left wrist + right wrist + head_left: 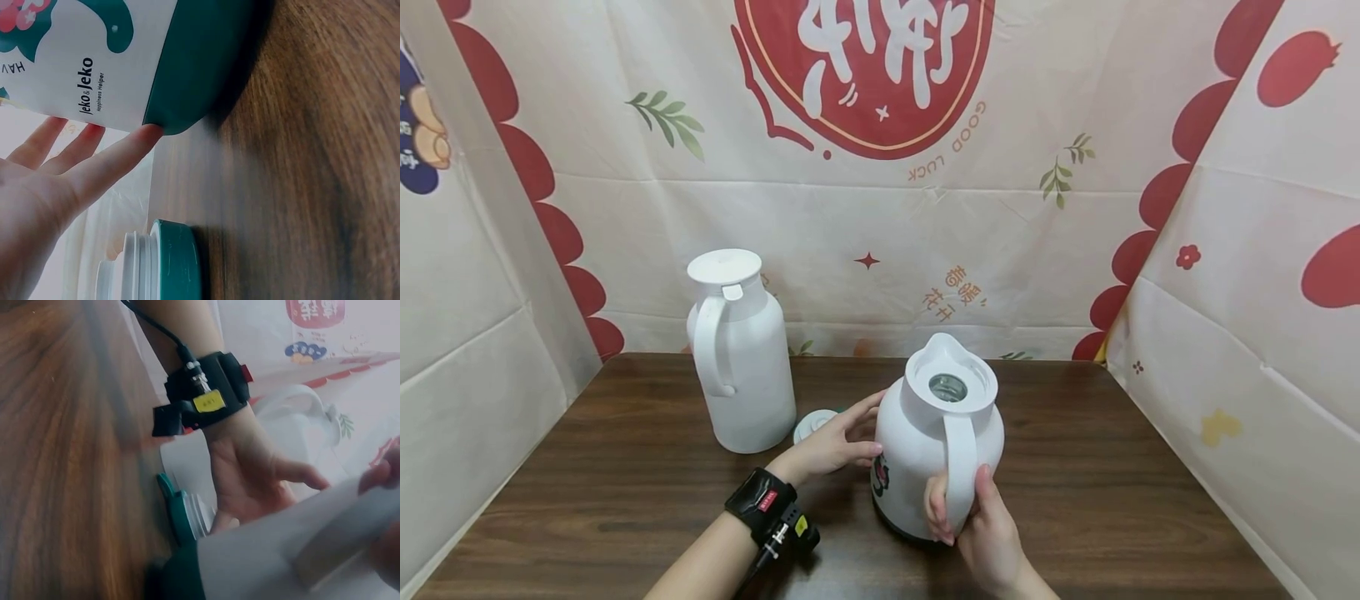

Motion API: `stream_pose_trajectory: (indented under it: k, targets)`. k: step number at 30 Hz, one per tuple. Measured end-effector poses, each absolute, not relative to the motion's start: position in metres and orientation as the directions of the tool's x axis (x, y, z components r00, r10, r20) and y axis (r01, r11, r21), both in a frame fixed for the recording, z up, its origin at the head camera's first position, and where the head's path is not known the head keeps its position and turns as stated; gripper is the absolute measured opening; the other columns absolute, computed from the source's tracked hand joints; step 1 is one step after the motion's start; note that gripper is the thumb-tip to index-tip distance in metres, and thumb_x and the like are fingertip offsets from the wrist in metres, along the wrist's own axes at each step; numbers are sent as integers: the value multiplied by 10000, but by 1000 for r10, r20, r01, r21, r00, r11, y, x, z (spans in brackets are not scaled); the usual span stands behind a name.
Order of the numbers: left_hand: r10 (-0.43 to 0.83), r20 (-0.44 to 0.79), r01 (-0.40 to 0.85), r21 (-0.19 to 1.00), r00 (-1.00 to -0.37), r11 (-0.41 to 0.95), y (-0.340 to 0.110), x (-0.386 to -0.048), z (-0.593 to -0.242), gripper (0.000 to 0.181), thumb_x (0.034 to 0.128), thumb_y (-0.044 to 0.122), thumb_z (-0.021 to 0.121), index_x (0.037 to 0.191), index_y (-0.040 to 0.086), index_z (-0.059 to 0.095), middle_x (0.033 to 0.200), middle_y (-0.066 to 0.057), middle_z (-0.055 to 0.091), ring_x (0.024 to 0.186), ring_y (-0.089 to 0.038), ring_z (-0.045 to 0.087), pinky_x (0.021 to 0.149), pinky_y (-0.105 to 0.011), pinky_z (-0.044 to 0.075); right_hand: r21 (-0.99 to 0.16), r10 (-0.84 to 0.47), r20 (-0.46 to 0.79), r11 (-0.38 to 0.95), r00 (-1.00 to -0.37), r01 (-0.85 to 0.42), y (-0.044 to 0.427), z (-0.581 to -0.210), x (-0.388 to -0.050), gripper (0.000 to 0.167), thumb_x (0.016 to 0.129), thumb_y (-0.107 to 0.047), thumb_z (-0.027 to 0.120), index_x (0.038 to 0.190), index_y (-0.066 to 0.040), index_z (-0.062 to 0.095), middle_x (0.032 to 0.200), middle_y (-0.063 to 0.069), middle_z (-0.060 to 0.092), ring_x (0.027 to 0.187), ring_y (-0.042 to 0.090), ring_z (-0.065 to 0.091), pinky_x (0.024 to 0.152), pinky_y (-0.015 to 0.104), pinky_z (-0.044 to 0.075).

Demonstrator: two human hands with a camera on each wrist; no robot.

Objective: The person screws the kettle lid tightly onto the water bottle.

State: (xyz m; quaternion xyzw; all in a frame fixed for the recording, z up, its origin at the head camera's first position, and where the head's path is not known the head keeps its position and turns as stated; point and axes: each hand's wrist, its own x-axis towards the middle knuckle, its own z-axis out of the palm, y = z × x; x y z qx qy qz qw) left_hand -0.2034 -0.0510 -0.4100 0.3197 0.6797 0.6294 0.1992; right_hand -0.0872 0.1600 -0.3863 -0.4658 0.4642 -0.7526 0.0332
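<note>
A white jug with a dark green base [904, 433] leans slightly on the table, its lid off and its round mouth showing. My right hand [992, 533] grips the jug's handle [961, 467], fingers curled round it. With fingers spread, my left hand [831, 446] touches the jug's left side; in the left wrist view the fingertips of that hand [81, 162] rest against the printed wall and green base [194, 69]. The removed lid [812, 423], white with a green rim [178, 262], lies on the table behind the left hand.
A second white jug [752, 375], with its lid on, stands at the back left of the brown table [1090, 475]. Printed cloth [865, 217] hangs behind and at both sides. A black camera band [763, 504] is on the left wrist.
</note>
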Motion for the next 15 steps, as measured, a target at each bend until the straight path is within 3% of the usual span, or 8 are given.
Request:
stream_pose_trajectory:
  k: [8, 15]
  targets:
    - [689, 128, 189, 982, -713, 14, -51, -204, -410, 714, 947, 151, 616, 1533, 231, 215, 1490, -195, 312, 1292, -359, 399, 866, -474, 489, -785, -637, 620, -519, -458, -339, 173, -378, -95, 718, 984, -336, -161, 801, 93, 385, 652, 176, 353, 537, 299, 339, 516, 460, 286]
    - [688, 127, 178, 984, -715, 4, -52, -203, -411, 718, 948, 145, 613, 1535, 218, 208, 1495, -199, 299, 1292, -361, 397, 870, -465, 488, -856, -770, 515, -439, -376, -273, 184, -369, -102, 739, 986, -411, -127, 820, 93, 387, 687, 218, 377, 595, 349, 384, 675, 454, 434]
